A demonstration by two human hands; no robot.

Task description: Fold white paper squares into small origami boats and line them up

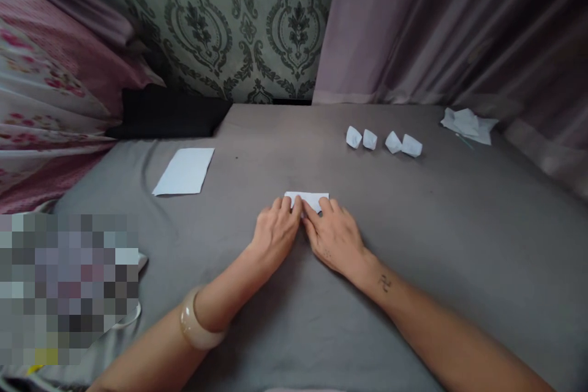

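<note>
A small folded white paper (309, 199) lies on the grey sheet (413, 245) in the middle. Both my hands rest on its near edge. My left hand (274, 233) presses its left part with fingers together and flat. My right hand (334, 234) presses the right part, fingertips on the paper. The near half of the paper is hidden under my fingers. A pale bangle (195, 321) sits on my left wrist.
A flat white sheet of paper (184, 171) lies at the left. Several small folded paper pieces (384, 141) stand in a row at the back right. Crumpled white paper (468, 124) lies by the curtain at the far right. A black cushion (169, 111) is at the back left.
</note>
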